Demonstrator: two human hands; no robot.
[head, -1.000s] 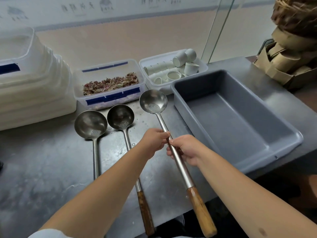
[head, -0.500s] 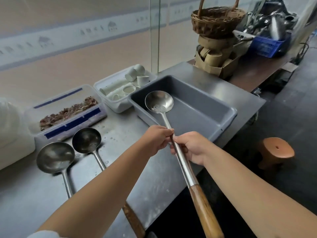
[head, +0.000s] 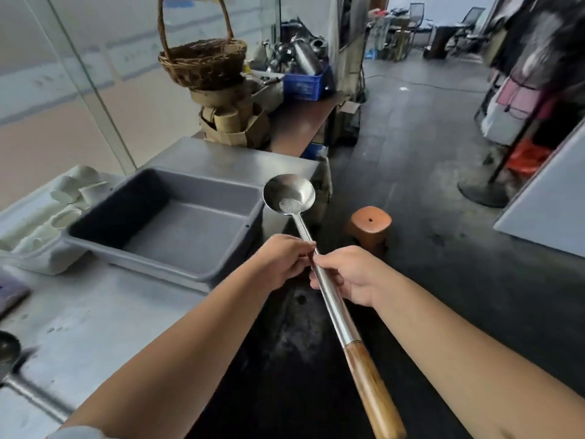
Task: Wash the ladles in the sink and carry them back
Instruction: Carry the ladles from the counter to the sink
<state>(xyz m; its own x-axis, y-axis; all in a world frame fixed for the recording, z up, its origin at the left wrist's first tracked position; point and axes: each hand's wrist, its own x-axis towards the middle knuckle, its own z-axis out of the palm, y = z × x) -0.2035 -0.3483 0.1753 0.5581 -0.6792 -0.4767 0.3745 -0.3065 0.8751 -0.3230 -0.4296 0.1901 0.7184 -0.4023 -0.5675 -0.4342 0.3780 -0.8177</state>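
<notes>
Both hands are closed on one ladle point(head: 316, 270), held in the air out past the front edge of the steel worktop point(head: 104, 312). The left hand point(head: 281, 261) pinches the metal shaft from the left side with its fingertips drawn together, and the right hand point(head: 351, 277) wraps the same shaft just below, fingers curled round it. The two hands sit touching or very nearly so. The ladle's bowl points away from the person, level and open side up, hanging beyond the worktop's right front corner and over the dark floor. Something pale lies in the bottom of the bowl; whether it is water, residue or glare cannot be told. The wooden grip slants back toward the lower right, unheld.

As for progress, this ladle appears to be off the worktop and in transit, but no sink shows anywhere here, so I cannot say whether it is on its way to be washed or already washed. My judgement is that the washing is likelier still to come.

Another ladle point(head: 12, 365) lies at the worktop's left front corner, only part of its bowl and shaft in view, so at least that one is untouched. An empty grey tub point(head: 221, 264) stands near the worktop's right edge, with a clear container of white cups point(head: 63, 198) just beside it on the left. A wicker basket point(head: 202, 61) stands well beyond, and an orange stool point(head: 368, 226) on the floor ahead.
</notes>
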